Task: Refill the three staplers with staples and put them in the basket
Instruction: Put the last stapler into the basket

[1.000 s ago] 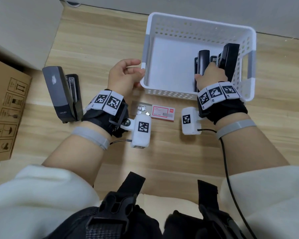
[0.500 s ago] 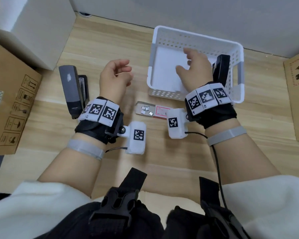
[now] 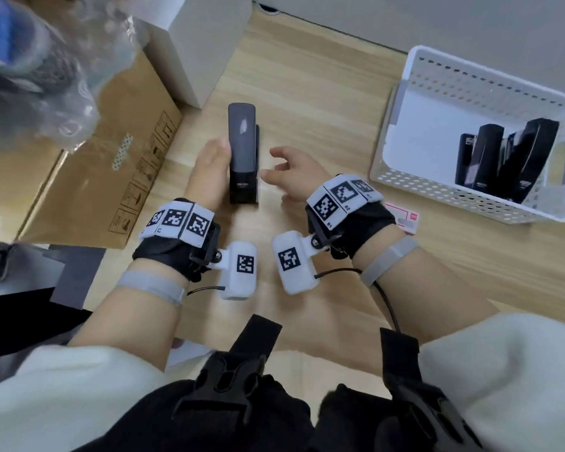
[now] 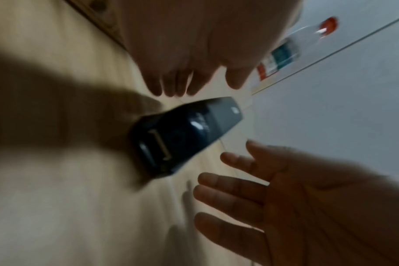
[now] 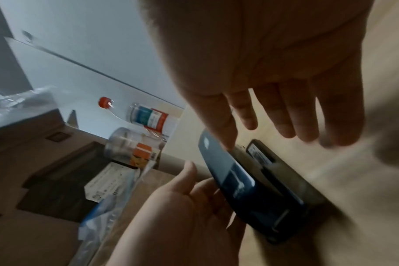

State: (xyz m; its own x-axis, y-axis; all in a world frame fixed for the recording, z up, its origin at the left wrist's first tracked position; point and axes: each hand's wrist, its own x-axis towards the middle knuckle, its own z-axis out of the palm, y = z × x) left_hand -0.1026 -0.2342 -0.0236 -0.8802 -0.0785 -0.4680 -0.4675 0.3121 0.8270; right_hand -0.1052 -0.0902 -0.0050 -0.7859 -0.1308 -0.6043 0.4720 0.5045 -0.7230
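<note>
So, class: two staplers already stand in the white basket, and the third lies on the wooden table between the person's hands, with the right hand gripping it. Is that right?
Not quite. In the head view the right hand is open beside the third stapler, not gripping it. Two staplers do stand in the basket.

staple box (image 3: 405, 220) half hidden behind right wrist, plastic bag (image 3: 46, 60) blurred, basket (image 3: 470, 197) cut by edge
</note>
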